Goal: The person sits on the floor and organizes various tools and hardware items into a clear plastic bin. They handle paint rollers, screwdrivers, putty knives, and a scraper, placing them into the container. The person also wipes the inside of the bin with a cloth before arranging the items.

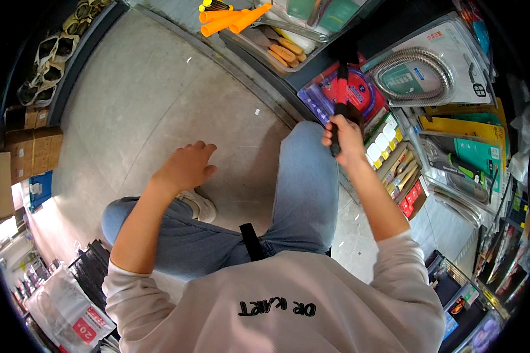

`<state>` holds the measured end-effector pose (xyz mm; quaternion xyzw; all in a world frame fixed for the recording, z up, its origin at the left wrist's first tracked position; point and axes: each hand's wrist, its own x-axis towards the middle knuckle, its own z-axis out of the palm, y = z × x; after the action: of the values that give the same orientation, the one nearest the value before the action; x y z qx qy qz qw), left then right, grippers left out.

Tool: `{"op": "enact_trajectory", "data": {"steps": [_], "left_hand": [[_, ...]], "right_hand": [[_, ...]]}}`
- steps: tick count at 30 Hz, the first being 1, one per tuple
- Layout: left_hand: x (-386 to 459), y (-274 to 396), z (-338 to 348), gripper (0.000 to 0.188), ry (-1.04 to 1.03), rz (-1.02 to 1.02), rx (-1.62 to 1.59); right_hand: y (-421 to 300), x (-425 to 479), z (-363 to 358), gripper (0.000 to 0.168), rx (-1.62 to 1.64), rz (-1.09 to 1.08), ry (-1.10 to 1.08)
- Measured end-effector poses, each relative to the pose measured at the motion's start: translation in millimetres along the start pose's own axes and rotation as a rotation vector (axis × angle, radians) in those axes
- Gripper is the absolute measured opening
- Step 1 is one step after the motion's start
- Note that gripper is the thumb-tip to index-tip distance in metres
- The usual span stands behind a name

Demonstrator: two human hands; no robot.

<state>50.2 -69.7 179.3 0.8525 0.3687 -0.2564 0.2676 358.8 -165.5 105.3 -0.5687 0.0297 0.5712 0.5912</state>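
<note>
My right hand (346, 137) is closed around the black grip of a red-and-black hand tool (342, 88), probably a hammer; its far end is lost in the dark by the shelf. Behind the tool lies a red and purple package (357, 90) with a coiled item. My left hand (187, 165) hangs over the grey floor, palm down, fingers apart and holding nothing. Beyond the tool, a clear plastic bin (265, 57) holds wooden-handled tools (287, 50) and a metal wrench (291, 30). Orange plastic cones (225, 20) lie at the bin's left end.
A packaged metal shower hose (413, 75) and carded tools (463, 163) hang at the right. Below them stands a box of wooden-handled brushes (399, 174). Cardboard boxes (35, 141) and a shelf with rolled goods (53, 57) line the left. A white bag (66, 309) sits at lower left.
</note>
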Motion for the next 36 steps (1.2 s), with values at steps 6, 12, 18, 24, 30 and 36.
{"op": "enact_trajectory", "data": {"steps": [6, 12, 18, 24, 30, 36], "left_hand": [[4.0, 1.4, 2.9, 0.043, 0.033, 0.061, 0.012], [9.0, 4.1, 0.5, 0.044, -0.01, 0.061, -0.006], [9.7, -7.4, 8.9, 0.04, 0.097, 0.119, 0.023], [8.8, -4.9, 6.5, 0.039, 0.072, 0.095, -0.004], [3.7, -3.9, 2.6, 0.043, 0.013, 0.06, -0.01], [7.5, -2.9, 9.8, 0.038, 0.066, 0.109, -0.001]], "right_hand": [[-66.6, -73.9, -67.1, 0.028, -0.517, 0.16, -0.033], [-105.8, -105.2, -119.3, 0.038, -0.952, 0.105, -0.106], [-141.3, -106.8, -108.9, 0.038, -1.578, -0.262, -0.212], [-164.1, -87.9, -95.7, 0.045, -1.705, -0.313, -0.288], [-158.3, -97.9, -111.5, 0.043, -1.553, -0.251, -0.254], [-109.9, -114.1, -110.5, 0.038, -0.99, 0.006, -0.12]]}}
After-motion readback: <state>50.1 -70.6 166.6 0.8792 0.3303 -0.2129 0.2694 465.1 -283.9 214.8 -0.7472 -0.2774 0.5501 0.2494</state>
